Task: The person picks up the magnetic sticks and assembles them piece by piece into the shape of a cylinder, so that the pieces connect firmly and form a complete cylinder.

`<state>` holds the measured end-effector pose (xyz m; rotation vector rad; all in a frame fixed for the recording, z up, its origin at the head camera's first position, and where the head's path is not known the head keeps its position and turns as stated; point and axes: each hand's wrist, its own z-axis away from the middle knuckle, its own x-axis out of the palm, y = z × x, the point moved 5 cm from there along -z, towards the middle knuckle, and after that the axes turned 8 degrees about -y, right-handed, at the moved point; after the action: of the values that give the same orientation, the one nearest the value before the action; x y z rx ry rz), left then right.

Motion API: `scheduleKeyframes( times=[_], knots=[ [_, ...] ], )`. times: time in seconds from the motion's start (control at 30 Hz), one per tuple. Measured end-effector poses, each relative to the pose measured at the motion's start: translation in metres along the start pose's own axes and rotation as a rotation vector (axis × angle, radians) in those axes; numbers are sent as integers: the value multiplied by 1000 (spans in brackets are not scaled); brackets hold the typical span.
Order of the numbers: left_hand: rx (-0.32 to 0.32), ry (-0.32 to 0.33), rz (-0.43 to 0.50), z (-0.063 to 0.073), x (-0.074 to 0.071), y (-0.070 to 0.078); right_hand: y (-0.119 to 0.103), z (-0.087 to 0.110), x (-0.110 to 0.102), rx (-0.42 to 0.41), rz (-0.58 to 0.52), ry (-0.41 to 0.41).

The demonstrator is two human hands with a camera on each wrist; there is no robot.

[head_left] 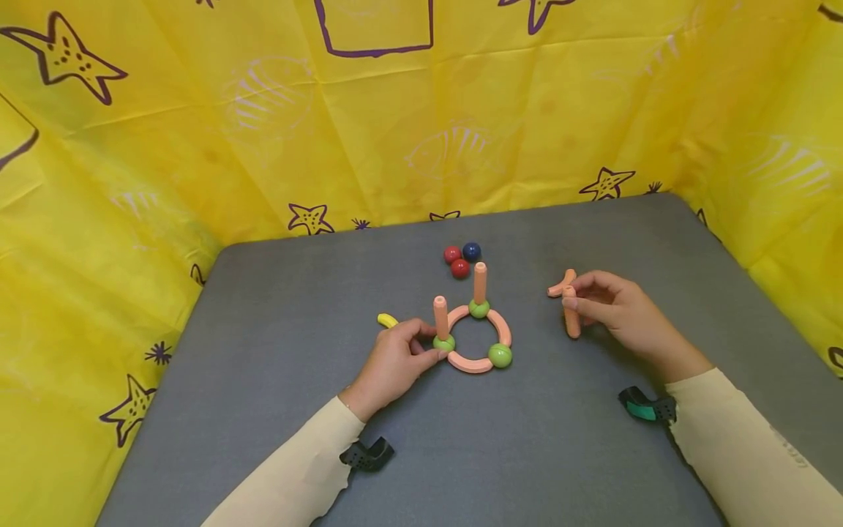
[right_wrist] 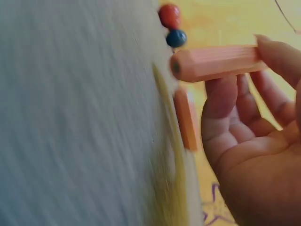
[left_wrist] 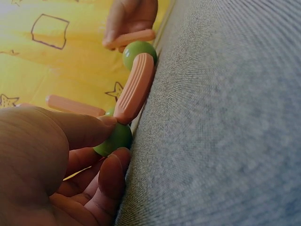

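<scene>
a ring [head_left: 473,360] of curved salmon-pink pieces joined by green balls is seen lying near the middle of the grey bench [head_left: 263,410]. two pink rods are stood upright on it: a near rod [head_left: 440,317] on the left green ball [head_left: 444,342] and a far rod [head_left: 480,282] on the back green ball [head_left: 478,309]. a third green ball [head_left: 500,356] is set at the ring's right front.

the left hand [head_left: 395,364] is laid on the bench at the ring's left side, and the left green ball is pinched between its thumb and curled fingers [left_wrist: 113,174], as is shown close up in the left wrist view. a small yellow piece [head_left: 387,320] is seen just behind this hand.

well to the right of the ring, a straight pink rod [head_left: 571,313] is gripped upright by the right hand [head_left: 615,307], its fingertips [right_wrist: 221,96] curled round the upper part. another pink rod [head_left: 562,284] is left lying on the bench just beside that hand.

two red balls [head_left: 456,261] and a dark blue ball [head_left: 471,251] are clustered touching one another behind the ring. the bench is enclosed by a yellow sheet [head_left: 197,146] printed with starfish.
</scene>
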<state>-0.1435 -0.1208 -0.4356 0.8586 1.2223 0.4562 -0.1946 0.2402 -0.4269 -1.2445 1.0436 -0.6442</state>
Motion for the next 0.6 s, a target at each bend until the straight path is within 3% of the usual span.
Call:
scheduleKeyframes(
  times=[0.1,0.2,0.37,0.6],
  knots=[
    [-1,2,-2,0,0,0,-11,-2,15,-87,-49,-46],
    [-1,4,-9,0,0,-1,-20,-3,30,-115,-43,-65],
    [12,3,-10,-1,1,-1,-36,-6,52,-156,26,-62],
    [47,9,-4,0,0,1,-60,-10,69,-256,14,-33]
  ],
)
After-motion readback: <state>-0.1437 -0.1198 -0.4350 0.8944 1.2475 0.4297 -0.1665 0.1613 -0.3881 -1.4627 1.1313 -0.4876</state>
